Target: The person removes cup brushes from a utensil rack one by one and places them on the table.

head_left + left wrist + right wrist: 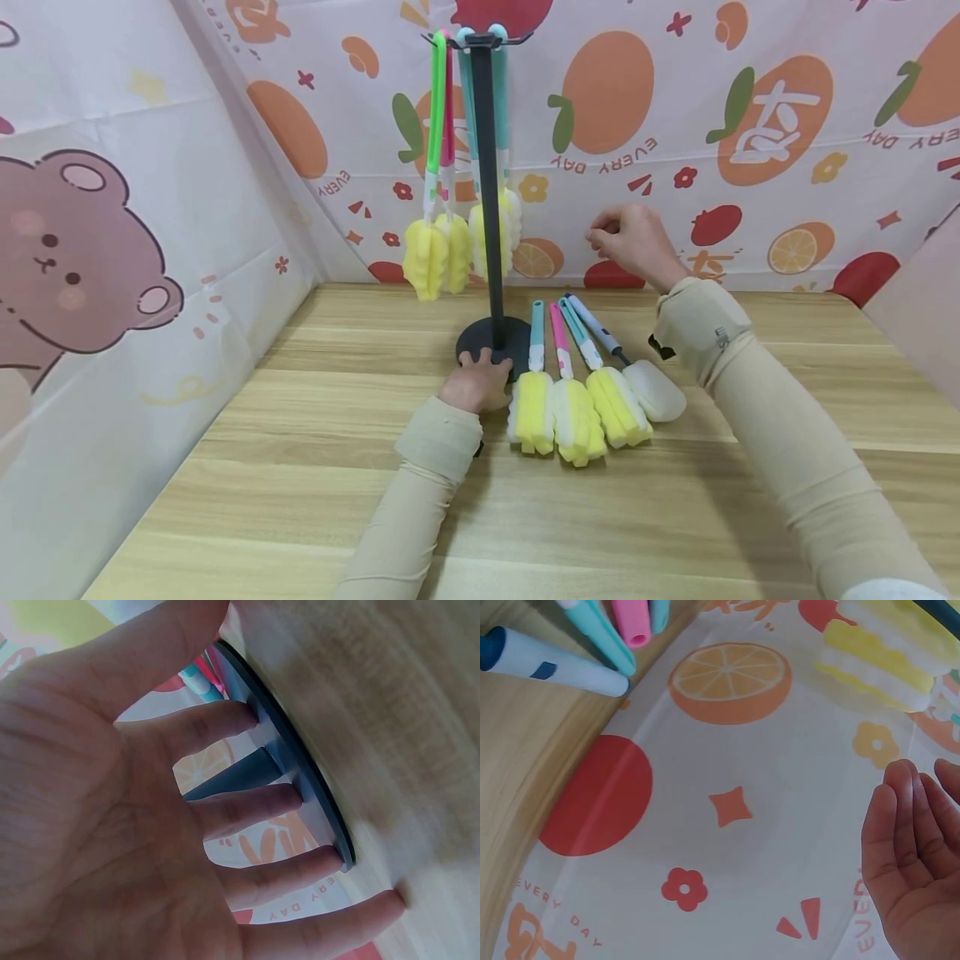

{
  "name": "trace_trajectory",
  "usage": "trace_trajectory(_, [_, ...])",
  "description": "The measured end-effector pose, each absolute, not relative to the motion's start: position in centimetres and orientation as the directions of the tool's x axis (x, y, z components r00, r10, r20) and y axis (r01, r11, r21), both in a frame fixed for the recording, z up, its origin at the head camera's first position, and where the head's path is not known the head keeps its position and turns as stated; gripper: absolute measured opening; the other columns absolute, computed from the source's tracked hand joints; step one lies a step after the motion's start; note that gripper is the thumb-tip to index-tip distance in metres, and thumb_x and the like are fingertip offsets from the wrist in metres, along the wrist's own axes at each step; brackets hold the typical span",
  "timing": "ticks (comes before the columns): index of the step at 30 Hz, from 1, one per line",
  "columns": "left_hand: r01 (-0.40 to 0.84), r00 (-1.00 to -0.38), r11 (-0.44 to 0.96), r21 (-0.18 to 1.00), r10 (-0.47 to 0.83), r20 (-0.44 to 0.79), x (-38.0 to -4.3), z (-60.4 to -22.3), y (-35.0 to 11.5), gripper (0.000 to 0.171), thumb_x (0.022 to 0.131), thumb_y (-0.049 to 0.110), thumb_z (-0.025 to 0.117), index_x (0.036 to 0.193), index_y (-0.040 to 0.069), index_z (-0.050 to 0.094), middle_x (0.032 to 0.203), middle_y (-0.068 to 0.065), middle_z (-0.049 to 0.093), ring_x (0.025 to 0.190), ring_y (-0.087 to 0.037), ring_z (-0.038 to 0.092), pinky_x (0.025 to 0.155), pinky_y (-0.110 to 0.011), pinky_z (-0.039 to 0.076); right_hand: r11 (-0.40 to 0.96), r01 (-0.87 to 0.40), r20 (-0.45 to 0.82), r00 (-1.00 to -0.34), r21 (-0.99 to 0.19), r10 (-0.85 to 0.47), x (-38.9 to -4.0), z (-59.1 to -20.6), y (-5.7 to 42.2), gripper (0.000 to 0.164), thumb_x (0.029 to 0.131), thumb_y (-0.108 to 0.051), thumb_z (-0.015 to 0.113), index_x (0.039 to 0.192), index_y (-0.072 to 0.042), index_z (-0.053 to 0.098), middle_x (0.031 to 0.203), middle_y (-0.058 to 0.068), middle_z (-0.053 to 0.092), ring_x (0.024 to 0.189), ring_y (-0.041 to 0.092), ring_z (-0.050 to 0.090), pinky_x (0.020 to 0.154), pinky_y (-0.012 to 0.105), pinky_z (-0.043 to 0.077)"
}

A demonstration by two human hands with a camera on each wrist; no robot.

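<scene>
A black stand (489,167) with hooks at its top rises from a round base (470,335). My left hand (477,385) rests on the near side of that base, fingers spread; in the left wrist view the fingertips touch its edge. From the hooks hang yellow-and-white sponge brushes: one with a green handle (437,125), one with a pink handle (448,146), and two with teal handles (502,108). To the right of the stand, my right hand (636,242) is raised in the air, holding nothing, with its fingers loosely bent.
Right of the base lie a teal-handled brush (533,408), a pink-handled brush (576,421), another teal-handled brush (617,404) and a white sponge brush (654,392) with a blue handle. Printed cloth (675,100) hangs behind and at the left of the wooden table (300,467).
</scene>
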State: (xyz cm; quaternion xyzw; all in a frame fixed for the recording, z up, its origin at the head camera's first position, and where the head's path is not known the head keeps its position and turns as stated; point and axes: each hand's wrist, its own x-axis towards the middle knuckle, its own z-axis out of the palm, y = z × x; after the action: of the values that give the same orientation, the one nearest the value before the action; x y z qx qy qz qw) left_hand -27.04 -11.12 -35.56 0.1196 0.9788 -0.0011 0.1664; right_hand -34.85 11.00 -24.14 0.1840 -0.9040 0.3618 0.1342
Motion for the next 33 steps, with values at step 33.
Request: trace_trajectory(33, [0.231, -0.919, 0.972, 0.027, 0.227, -0.323, -26.9, -35.5, -11.0, 0.052, 0.090, 0.031, 0.052, 0.138, 0.020, 0.037, 0.136, -0.020, 0.032, 0.112, -0.044, 0.030, 0.073, -0.048, 0.049, 0.625, -0.445, 0.444, -0.880, -0.641, -0.171, -35.0, -21.8, 9.5, 0.021, 0.088, -0.023, 0.058, 0.097, -0.005, 0.065, 0.086, 0.007, 0.063, 0.069, 0.017, 0.059, 0.062, 0.025, 0.050])
